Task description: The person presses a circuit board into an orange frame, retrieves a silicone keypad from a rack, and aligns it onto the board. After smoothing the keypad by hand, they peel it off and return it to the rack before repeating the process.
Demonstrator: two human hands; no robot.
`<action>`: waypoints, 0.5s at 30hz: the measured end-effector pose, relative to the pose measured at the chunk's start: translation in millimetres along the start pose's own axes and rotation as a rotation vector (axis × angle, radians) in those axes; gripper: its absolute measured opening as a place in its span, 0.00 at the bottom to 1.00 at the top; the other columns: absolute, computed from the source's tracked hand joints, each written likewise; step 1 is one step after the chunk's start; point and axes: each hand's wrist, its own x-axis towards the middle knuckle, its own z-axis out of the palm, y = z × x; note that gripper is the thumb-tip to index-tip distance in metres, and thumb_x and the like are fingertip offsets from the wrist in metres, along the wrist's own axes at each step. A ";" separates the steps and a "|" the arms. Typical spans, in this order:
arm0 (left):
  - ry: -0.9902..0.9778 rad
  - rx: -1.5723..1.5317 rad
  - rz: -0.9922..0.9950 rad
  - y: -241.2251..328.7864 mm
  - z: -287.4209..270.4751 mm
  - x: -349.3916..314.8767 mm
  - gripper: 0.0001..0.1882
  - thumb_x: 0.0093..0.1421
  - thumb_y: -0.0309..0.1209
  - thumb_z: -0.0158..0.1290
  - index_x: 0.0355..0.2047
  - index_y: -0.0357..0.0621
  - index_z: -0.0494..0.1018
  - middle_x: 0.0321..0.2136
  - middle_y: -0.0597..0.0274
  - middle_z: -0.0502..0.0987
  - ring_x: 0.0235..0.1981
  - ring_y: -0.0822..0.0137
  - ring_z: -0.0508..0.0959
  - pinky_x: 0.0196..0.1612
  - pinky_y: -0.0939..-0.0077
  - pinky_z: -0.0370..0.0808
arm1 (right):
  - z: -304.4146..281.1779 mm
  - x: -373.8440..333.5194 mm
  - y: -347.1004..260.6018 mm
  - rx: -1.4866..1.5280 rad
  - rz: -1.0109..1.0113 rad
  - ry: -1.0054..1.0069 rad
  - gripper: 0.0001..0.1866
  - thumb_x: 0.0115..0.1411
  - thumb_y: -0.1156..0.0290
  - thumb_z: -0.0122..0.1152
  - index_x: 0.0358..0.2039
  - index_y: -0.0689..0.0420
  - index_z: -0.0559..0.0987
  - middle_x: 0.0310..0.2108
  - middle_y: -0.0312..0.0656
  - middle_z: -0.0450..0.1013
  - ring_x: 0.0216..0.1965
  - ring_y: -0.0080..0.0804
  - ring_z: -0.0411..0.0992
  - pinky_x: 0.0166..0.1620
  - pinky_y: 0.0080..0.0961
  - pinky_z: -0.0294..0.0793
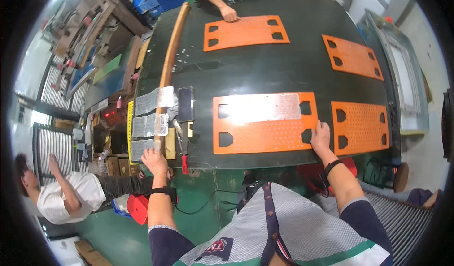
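Observation:
My left hand (155, 161) has its fingers curled down on the right end of the lowest of several translucent sheets (143, 145) at the table's left edge. My right hand (321, 136) grips the right edge of an orange perforated panel (265, 136) by its lower cut-out. A clear sheet (265, 107), bright with glare, lies along that panel's upper half. Between the sheets and the panel are a red-handled tool (184, 158) and a dark phone-like slab (186, 104). Any film between my left fingertips is too small to make out.
More orange panels lie at the far side (246, 32), the far right (352, 57) and the near right (361, 128). Another person's hand (229, 13) touches the far one. A long wooden strip (173, 48) runs along the left. A person in a white shirt (71, 197) is at left.

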 end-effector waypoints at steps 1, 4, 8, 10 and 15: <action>0.004 0.023 0.001 0.8 -6.2 2.9 0.06 0.45 0.29 0.52 0.21 0.41 0.75 0.34 0.57 0.74 0.45 0.55 0.68 0.47 0.56 0.61 | 0.2 -2.9 0.5 -0.018 -0.021 0.038 0.20 0.50 0.77 0.56 0.45 0.66 0.67 0.33 0.53 0.63 0.37 0.52 0.63 0.40 0.40 0.65; 0.080 0.020 0.022 2.5 -35.0 13.5 0.02 0.42 0.27 0.53 0.19 0.43 0.74 0.34 0.56 0.74 0.45 0.54 0.69 0.44 0.57 0.62 | 5.8 -16.6 6.4 -0.039 0.007 0.017 0.21 0.50 0.77 0.56 0.45 0.68 0.67 0.34 0.53 0.63 0.38 0.52 0.63 0.41 0.41 0.64; 0.238 -0.083 0.091 23.9 -104.4 25.8 0.03 0.43 0.24 0.54 0.20 0.39 0.71 0.37 0.55 0.73 0.44 0.53 0.70 0.42 0.59 0.62 | 0.0 -27.0 1.5 0.027 0.053 -0.011 0.23 0.51 0.74 0.57 0.47 0.69 0.67 0.36 0.54 0.63 0.40 0.52 0.63 0.43 0.40 0.64; 0.245 -0.116 0.130 47.0 -156.7 29.9 0.03 0.45 0.23 0.54 0.20 0.38 0.71 0.36 0.55 0.73 0.44 0.53 0.70 0.43 0.59 0.62 | -1.3 -28.0 2.5 0.095 0.098 -0.047 0.25 0.51 0.71 0.59 0.48 0.69 0.66 0.39 0.54 0.63 0.43 0.52 0.62 0.47 0.39 0.63; 0.187 -0.247 0.221 109.1 -285.2 25.9 0.03 0.47 0.21 0.55 0.21 0.36 0.71 0.37 0.53 0.73 0.46 0.51 0.69 0.48 0.58 0.62 | -10.4 -28.6 -24.5 0.284 0.109 0.112 0.27 0.52 0.67 0.60 0.49 0.67 0.66 0.45 0.56 0.62 0.48 0.52 0.61 0.51 0.39 0.62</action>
